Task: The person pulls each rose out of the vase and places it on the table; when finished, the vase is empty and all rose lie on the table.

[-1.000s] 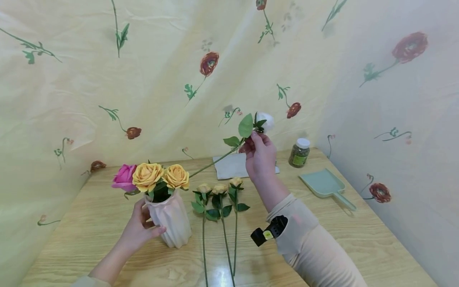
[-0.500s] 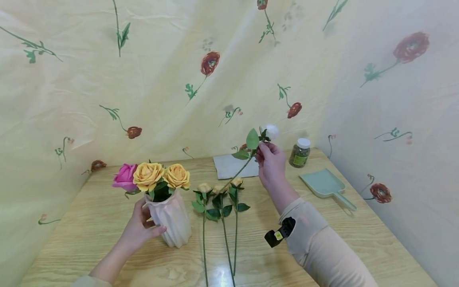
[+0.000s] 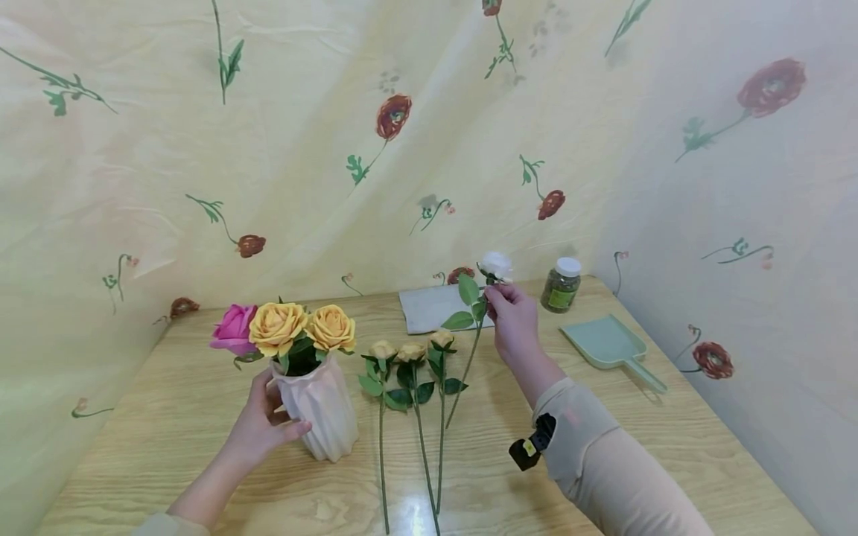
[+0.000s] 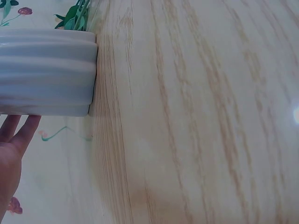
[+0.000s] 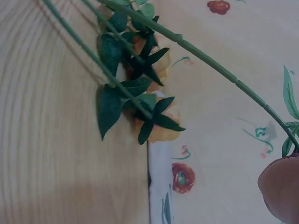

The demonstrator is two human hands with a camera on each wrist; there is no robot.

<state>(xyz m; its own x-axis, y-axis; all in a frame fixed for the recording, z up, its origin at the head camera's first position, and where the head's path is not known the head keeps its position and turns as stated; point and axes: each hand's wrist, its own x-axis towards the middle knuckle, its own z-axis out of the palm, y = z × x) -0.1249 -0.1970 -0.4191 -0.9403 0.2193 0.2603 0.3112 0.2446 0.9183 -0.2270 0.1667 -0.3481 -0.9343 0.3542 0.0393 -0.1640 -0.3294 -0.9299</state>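
Pinched high in the right grip (image 3: 515, 316), right of center frame, a white rose (image 3: 496, 265) risked snagging three yellow roses (image 3: 412, 352) with its dangling stem (image 3: 463, 380) as the left grip (image 3: 260, 423) clasped the vase (image 3: 323, 409), lower left.

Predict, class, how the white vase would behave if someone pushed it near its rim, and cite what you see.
The vase may tip rather than slide: it is tall, with rose heads above its rim. Its surface looks smooth, so it could be somewhat slippery, though ridges might help grip. The left hand holding its side would probably steady it.
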